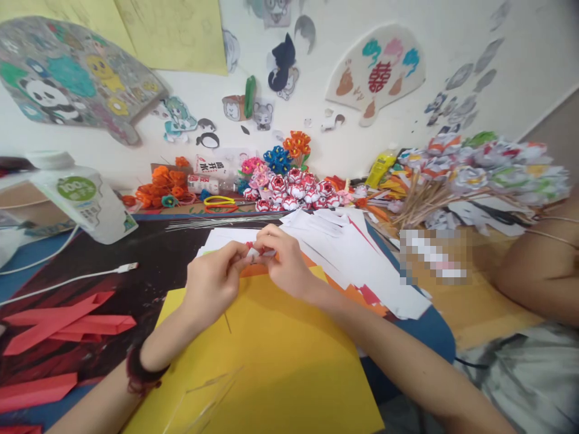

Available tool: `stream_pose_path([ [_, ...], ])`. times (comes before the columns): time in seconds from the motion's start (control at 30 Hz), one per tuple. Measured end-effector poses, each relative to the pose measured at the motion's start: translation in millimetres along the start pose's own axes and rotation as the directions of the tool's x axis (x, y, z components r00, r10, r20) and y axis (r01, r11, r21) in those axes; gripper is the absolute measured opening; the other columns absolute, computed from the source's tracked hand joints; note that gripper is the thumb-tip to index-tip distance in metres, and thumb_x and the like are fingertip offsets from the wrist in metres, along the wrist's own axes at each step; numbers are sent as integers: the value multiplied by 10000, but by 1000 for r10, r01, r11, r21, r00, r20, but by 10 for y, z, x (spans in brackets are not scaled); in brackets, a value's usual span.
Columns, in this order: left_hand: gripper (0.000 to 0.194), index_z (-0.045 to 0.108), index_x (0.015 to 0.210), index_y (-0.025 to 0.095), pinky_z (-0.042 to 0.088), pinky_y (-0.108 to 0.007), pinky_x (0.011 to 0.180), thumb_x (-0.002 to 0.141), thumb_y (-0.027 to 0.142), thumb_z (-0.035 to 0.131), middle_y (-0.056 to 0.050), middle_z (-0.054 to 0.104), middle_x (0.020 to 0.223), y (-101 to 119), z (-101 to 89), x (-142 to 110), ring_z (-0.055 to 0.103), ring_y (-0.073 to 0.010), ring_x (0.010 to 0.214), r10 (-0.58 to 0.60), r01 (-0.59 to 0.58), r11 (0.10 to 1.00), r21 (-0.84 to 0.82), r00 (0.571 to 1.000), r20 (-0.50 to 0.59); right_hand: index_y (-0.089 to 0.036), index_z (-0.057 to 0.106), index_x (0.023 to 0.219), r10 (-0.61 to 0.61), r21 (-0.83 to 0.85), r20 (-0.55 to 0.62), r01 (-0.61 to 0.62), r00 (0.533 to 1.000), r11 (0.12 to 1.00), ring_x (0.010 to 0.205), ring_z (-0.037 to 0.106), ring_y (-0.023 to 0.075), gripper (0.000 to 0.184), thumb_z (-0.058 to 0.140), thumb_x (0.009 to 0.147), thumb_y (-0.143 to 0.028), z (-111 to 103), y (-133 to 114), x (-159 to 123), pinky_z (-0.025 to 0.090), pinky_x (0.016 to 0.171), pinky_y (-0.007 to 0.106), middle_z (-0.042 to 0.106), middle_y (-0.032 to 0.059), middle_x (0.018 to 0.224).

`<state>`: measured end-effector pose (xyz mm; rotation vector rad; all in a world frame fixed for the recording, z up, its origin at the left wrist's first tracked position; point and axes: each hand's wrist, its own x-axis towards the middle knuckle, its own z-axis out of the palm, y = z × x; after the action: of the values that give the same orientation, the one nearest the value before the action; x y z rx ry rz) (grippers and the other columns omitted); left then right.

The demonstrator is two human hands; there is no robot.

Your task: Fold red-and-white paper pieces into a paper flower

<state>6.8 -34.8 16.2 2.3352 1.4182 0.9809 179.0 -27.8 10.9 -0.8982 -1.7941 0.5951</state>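
Both hands meet above the front half of the table, closed in pinches. Between their fingertips is a small red-and-white paper piece [254,253], mostly hidden by the fingers. My left hand [216,274] grips it from the left and my right hand [286,258] from the right. Below the hands lies a large yellow sheet [280,355], with a few thin wires [203,395] on its near part. Orange paper and a spread of white paper sheets [312,244] show just beyond my right hand.
Left are folded red paper strips [58,325], a white cable [90,278] and a white bottle [90,199]. Red-and-white paper flowers [294,188] and yellow-handled scissors [219,201] lie along the wall. Stemmed white flowers [470,175] and another person's arm [538,271] are at right.
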Motion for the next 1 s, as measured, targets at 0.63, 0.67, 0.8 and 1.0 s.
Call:
stream_pose_path([
  [0.63, 178, 662, 797, 177, 356, -179, 474, 791, 344, 723, 31, 562, 599, 73, -85, 75, 472, -71, 521, -191, 133, 718, -683, 982, -10, -246, 608, 1148, 321, 643, 617, -695, 719, 322, 851, 668, 181, 532, 557, 831, -670, -200, 123, 163, 556, 780, 364, 670, 44, 1017],
  [0.67, 182, 664, 804, 178, 356, -180, 474, 787, 347, 730, 28, 572, 609, 65, -88, 74, 476, -73, 526, -204, 138, 712, -688, 979, -15, -243, 613, 1134, 273, 627, 641, -694, 718, 353, 826, 675, 177, 532, 582, 816, -668, -199, 115, 156, 557, 754, 345, 674, 40, 1006],
  [0.8, 194, 672, 841, 187, 388, -202, 524, 810, 372, 722, 10, 612, 674, 11, -108, 85, 518, -94, 590, -161, 149, 733, -664, 986, 44, -211, 641, 1012, 235, 599, 623, -648, 746, 470, 669, 639, 120, 404, 665, 807, -558, -196, 64, 147, 506, 636, 249, 668, 16, 894],
  [1.0, 187, 652, 875, 211, 435, -250, 652, 855, 395, 684, -12, 630, 814, 4, -125, 108, 586, -140, 756, -97, 95, 790, -606, 995, 30, -194, 653, 784, 359, 536, 595, -688, 719, 489, 582, 527, 93, 276, 672, 809, -468, -187, 44, 157, 442, 566, 241, 638, -4, 771],
])
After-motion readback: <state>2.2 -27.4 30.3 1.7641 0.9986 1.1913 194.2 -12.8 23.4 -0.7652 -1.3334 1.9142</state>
